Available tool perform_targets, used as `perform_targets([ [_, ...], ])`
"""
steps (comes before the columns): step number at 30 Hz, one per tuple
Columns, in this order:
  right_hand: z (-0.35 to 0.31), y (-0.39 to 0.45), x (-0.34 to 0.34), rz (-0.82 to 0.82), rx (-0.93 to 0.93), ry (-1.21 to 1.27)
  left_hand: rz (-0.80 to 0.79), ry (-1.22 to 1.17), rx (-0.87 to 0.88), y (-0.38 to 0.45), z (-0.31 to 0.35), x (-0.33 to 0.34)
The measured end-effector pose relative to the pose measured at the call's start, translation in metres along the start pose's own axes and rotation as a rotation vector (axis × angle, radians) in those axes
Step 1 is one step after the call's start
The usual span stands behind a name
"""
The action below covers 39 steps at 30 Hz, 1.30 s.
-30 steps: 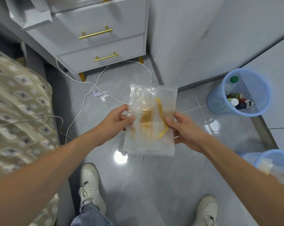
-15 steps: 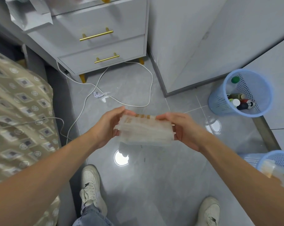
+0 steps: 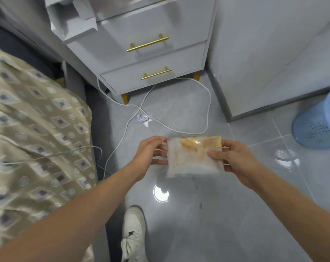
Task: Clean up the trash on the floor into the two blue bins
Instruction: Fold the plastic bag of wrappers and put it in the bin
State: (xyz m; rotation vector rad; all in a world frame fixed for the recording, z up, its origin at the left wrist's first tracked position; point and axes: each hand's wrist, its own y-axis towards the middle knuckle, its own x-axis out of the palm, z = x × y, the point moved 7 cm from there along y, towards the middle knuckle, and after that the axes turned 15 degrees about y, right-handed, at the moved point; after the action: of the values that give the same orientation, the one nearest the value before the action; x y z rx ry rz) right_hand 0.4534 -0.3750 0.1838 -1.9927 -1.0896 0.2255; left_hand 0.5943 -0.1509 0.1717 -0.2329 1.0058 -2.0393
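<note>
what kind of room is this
Most likely a bedroom: a patterned bedspread lies at the left, a white nightstand with gold drawer handles stands beside it, and a white charging cable trails across the grey tiled floor.

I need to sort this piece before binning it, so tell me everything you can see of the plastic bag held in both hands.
The plastic bag is a flat, roughly rectangular pouch of cloudy, translucent film, slightly crinkled. Yellow-orange markings or residue show across its upper part; what they are cannot be told. It looks folded or flattened and lies nearly level, held in the air above the grey floor tiles. The left hand pinches its left edge, and the right hand grips its right edge with the thumb on top. Nothing else touches it.
</note>
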Motion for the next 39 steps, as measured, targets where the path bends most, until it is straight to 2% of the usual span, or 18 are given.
perform_targets([
  [2,0.013,0.029,0.005,-0.002,-0.018,0.006,0.106,0.09,-0.019,0.045,-0.021,-0.028],
  [4,0.028,0.059,0.012,-0.004,-0.031,0.003,0.245,0.281,0.006,0.098,-0.039,-0.058],
  [8,0.059,0.115,0.022,0.006,-0.042,-0.008,0.417,0.736,0.166,0.194,-0.049,-0.101],
  [10,0.071,0.135,0.022,0.011,-0.042,-0.002,0.415,0.978,0.191,0.228,-0.045,-0.103],
  [14,0.087,0.161,0.017,0.005,-0.039,-0.009,0.358,1.299,0.251,0.277,-0.05,-0.098],
  [17,0.09,0.171,0.003,0.026,-0.05,0.003,0.443,1.405,0.393,0.279,-0.054,-0.086],
  [20,0.093,0.164,-0.011,0.047,-0.055,0.032,0.491,1.371,0.495,0.256,-0.059,-0.075],
  [23,0.089,0.139,-0.026,0.065,-0.054,0.077,0.417,1.172,0.54,0.216,-0.051,-0.056],
  [28,0.069,0.063,-0.068,0.141,-0.056,0.19,0.316,0.934,0.673,0.117,0.006,0.012],
  [33,0.044,-0.047,-0.148,0.281,-0.063,0.265,0.161,0.864,0.722,0.018,0.078,0.123],
  [39,0.041,-0.193,-0.313,0.552,-0.126,0.363,-0.189,0.797,0.764,-0.09,0.134,0.33],
])
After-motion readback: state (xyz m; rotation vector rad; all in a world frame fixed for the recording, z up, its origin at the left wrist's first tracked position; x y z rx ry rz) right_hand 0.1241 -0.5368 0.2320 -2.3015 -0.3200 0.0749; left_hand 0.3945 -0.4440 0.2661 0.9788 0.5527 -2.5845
